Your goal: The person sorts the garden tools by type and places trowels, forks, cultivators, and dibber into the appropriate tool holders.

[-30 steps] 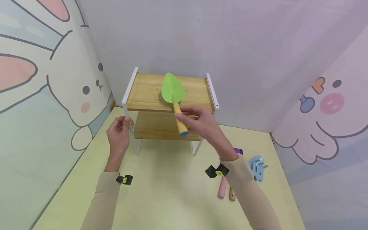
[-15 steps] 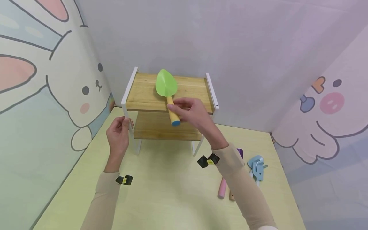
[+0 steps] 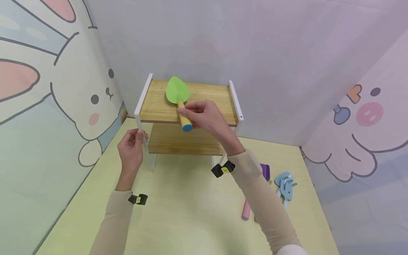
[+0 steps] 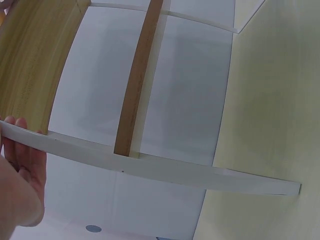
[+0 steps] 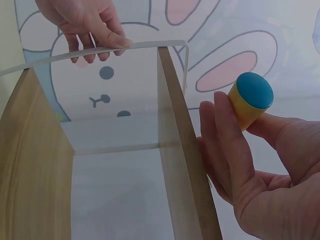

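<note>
In the head view, my right hand (image 3: 207, 115) pinches the yellow handle of a toy trowel (image 3: 177, 90) between thumb and fingers. Its green blade lies over the left part of the top board of a two-tier wooden rack (image 3: 213, 94); whether it touches the board I cannot tell. The handle's blue end (image 5: 255, 90) shows in the right wrist view, sticking out past the board's front edge. My left hand (image 3: 131, 147) holds the rack's white left front post, its fingers (image 4: 37, 162) curled round the metal in the left wrist view.
Right of the rack, partly under my right forearm, lie a purple-headed tool (image 3: 265, 171) and a pink handle (image 3: 246, 210). Light blue tools (image 3: 285, 186) are beyond them on the pale table (image 3: 185, 212). A grey-white backdrop (image 3: 271, 71) stands close behind the rack.
My right hand has carried the trowel leftward and a little farther back over the top board. The left hand stays on the post.
</note>
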A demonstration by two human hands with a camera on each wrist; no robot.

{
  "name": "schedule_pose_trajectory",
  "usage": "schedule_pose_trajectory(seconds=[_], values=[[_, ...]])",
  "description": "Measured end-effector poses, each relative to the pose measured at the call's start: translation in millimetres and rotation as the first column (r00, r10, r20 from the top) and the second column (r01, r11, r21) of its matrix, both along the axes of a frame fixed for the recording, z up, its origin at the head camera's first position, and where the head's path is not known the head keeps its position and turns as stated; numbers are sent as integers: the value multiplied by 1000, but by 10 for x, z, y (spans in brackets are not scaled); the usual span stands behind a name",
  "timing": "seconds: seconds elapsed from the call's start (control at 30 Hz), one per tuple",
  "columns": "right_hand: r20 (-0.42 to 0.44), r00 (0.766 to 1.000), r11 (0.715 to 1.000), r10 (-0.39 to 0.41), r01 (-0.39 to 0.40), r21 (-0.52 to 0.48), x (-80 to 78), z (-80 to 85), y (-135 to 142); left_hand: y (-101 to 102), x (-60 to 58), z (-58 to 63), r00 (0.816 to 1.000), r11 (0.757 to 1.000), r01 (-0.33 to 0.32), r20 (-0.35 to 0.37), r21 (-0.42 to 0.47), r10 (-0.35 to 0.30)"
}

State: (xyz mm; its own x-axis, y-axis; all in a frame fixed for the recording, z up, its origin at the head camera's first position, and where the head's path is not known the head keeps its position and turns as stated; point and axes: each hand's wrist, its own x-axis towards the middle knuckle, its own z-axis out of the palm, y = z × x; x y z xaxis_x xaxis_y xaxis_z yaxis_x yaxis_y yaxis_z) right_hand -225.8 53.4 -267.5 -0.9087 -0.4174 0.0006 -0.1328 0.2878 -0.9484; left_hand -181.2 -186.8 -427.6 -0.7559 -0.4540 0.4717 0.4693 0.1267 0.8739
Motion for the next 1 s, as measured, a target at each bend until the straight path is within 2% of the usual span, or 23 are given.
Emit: schedule_pose_trajectory(seconds=[0.27,0.57,0.8,1.0], values=[[18,1000,999,14,-15,41,-72,66,-105,-4,-1,-15,1000,1000,0,7,-9,0],[24,1000,997,-17,15,70,-154,109,-204,48,70,100,1000,1000,7,9,-3,-7],[-4,1000,997,-22,22,71,-189,134,-271,3,7,-6,1000,1000,-6,20,-2,6],[-33,999,996,-33,36,81,-226,127,-360,-11,-3,-27,1000,1000,-11,12,-11,12]])
